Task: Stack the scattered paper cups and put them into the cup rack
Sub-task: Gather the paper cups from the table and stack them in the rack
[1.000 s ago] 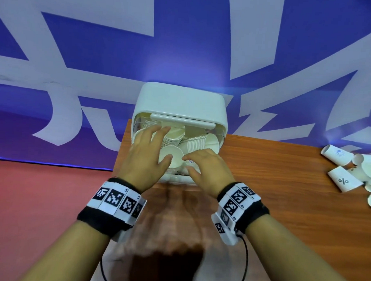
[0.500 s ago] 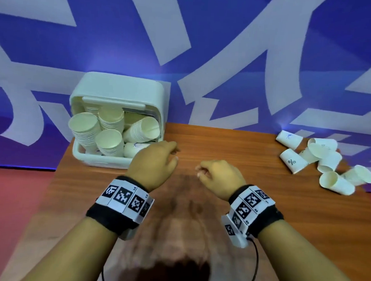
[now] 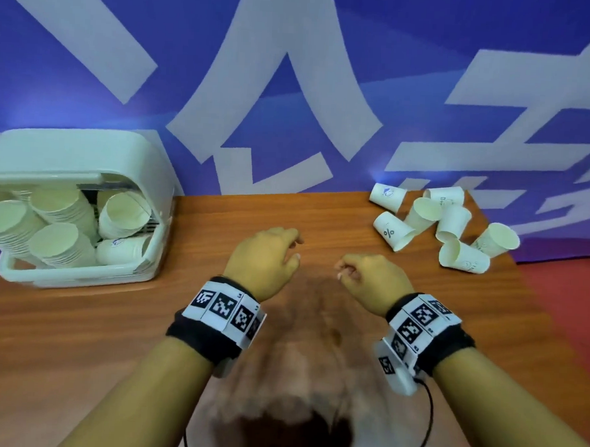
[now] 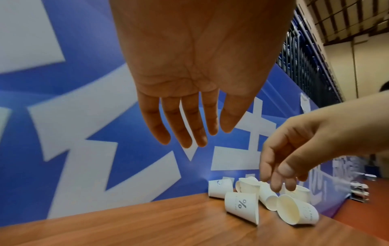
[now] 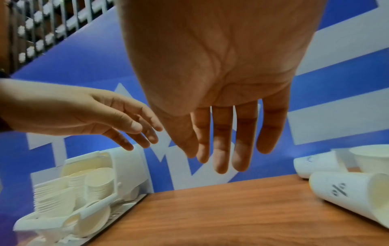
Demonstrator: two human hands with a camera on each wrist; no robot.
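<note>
Item: loose paper cups (image 3: pixel 445 226), one heap, lying on the tabletop (image 3: pixel 287 206) ahead and to the right of both grips, well apart from each. Count in the head view: seven, all tipped on their sides and touching or overlapping; none nested. Long axes are pointing in mixed directions. The cup marked "%" (image 3: pixel 393 231) is lying nearest, its mouth facing toward the person and rightward.

Item: right hand (image 3: pixel 372 280), the nearer grip to the heap. It is hovering above the tabletop, fingers hanging relaxed and slightly bent, holding nothing. In the right wrist view the "%" cup (image 5: pixel 347 194) is showing just to the right of the fingertips.

Item: left hand (image 3: pixel 265 259), beside the right, farther from the heap. It is also hovering, fingers loose and spread a little, holding nothing.

Item: cup rack (image 3: pixel 81 275), one white plastic unit, standing to the far left of both grips, well apart from the heap. It is holding stacked cups (image 3: pixel 62 247): four stacks are showing their mouths and a fifth is lying low at the right, though the exact number is hard to tell.

Judgement: the coming reach is running rightward and forward, the right hand leading; each cup is needing a turn to align its axis for nesting.
</note>
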